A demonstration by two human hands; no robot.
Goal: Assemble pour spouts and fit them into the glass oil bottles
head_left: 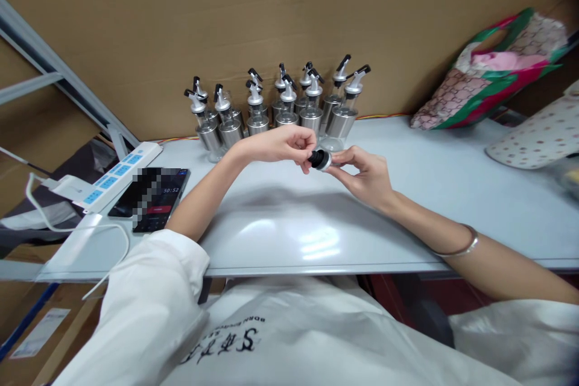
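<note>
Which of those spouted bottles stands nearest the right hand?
The front bottle at the group's right end; the others stand farther left or behind it, farther from the right hand.

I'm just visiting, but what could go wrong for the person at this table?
The small black-and-silver piece, held at the fingertips of the left hand and right hand, might slip and drop.

A knock could topple the closely grouped bottles just behind the hands.

The left sleeve might snag the loose white cable beside it.
</note>
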